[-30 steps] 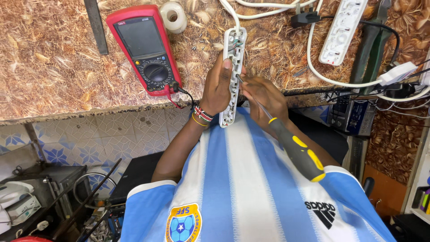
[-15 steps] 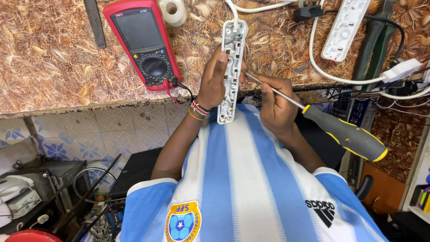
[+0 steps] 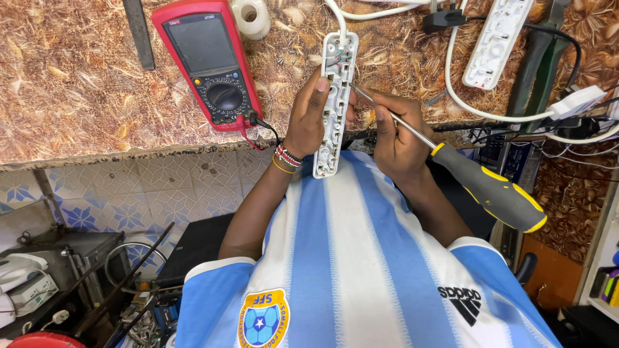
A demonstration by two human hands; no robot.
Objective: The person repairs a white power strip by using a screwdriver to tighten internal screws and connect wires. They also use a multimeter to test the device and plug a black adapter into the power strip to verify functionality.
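Observation:
An opened white power strip stands lengthwise at the edge of the brown patterned worktop, its inner contacts and wires showing. My left hand grips its left side, beaded bands on the wrist. My right hand pinches the metal shaft of a screwdriver with a black and yellow handle. The tip points into the upper half of the strip, and the handle sticks out down to the right.
A red multimeter lies on the worktop left of the strip, its leads trailing off the edge. A second white power strip, white cables and a tape roll lie further back. Tools and boxes crowd the floor at lower left.
My right hand turned the screwdriver round: its handle swung out from beside my forearm to the lower right, and the tip came up to the strip. The left hand kept its hold.

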